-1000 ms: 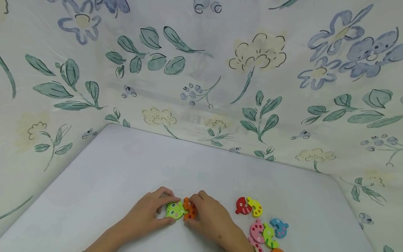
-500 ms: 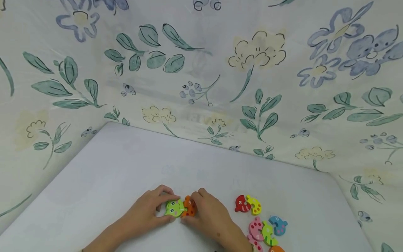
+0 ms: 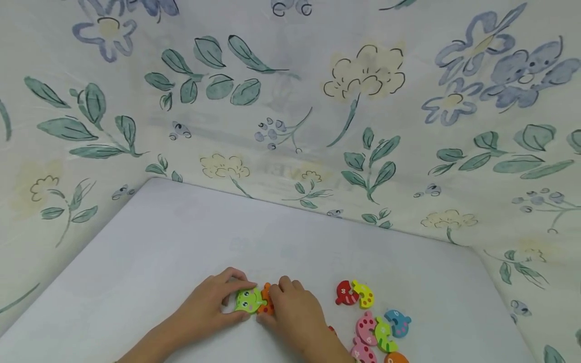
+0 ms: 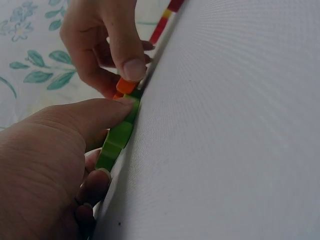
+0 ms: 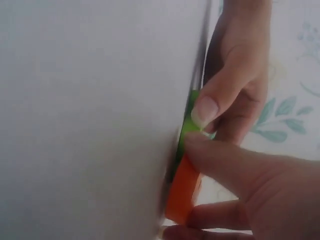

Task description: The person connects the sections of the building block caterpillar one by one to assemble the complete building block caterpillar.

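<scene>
1. Hand on the left (image 3: pixel 209 303) is pinching the green face piece (image 3: pixel 248 301) by its edges, seemingly steadying it while leaving the printed front uncovered.
2. Right hand (image 3: pixel 297 312) is pinching the orange piece (image 3: pixel 267 305) at the green one's 3 o'clock, apparently holding both edges level.
3. Fingers are covering much of that orange piece; the wrist views are showing only rims, so how fully the pieces are interlocking, I cannot tell.
4. Toward 2–3 o'clock, a red piece (image 3: pixel 346 294) and yellow piece (image 3: pixel 365 296) are touching on the table (image 3: pixel 218 222).
5. Toward 4 o'clock, others are clustering, perhaps for easy reach; a second orange piece (image 3: pixel 396 358) is being cut off below.
</scene>
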### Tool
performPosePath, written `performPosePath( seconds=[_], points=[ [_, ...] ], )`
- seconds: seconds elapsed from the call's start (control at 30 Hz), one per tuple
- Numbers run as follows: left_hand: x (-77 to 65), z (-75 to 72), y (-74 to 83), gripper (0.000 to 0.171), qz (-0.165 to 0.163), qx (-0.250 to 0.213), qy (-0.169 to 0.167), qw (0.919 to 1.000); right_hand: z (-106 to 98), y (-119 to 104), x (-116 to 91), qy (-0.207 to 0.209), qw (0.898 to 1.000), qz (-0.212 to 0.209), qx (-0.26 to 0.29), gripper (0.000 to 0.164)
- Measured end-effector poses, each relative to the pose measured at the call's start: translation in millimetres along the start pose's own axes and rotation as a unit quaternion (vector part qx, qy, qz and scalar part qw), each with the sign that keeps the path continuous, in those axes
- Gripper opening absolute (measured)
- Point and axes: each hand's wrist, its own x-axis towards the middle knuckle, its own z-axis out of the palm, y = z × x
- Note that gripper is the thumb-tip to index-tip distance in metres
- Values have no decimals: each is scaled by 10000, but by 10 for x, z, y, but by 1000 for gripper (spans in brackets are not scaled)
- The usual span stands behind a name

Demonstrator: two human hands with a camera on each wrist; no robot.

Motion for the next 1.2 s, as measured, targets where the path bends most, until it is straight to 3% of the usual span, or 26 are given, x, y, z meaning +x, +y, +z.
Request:
performPosePath(
  seconds=[0.23, 0.5, 0.7, 0.93, 1.07, 1.2],
  points=[
    [-9, 12, -22, 49, 5, -19, 6, 10000, -64, 49, 16, -207, 9991, 30, 359, 55],
    [5, -2, 19, 50, -186, -14, 10, 9998, -42, -31, -32, 81, 9999, -65, -62, 49],
    [13, 11, 11, 50, -104, -6, 49, 9999, -10, -80, -70, 293, 9988, -102, -373, 50],
    [-1, 25, -21, 51, -51, -19, 84, 10000, -11, -107, -64, 238, 9991, -8, -348, 49],
    [-6, 28, -21, 50, 82, 6, 121, 9999, 0, -137, -103, 253, 9978, -126, -605, 50],
    [-3, 22, -12, 50, 198, 86, 163, 9996, -11, -114, -100, 149, 9994, -42, -325, 50]
  ],
)
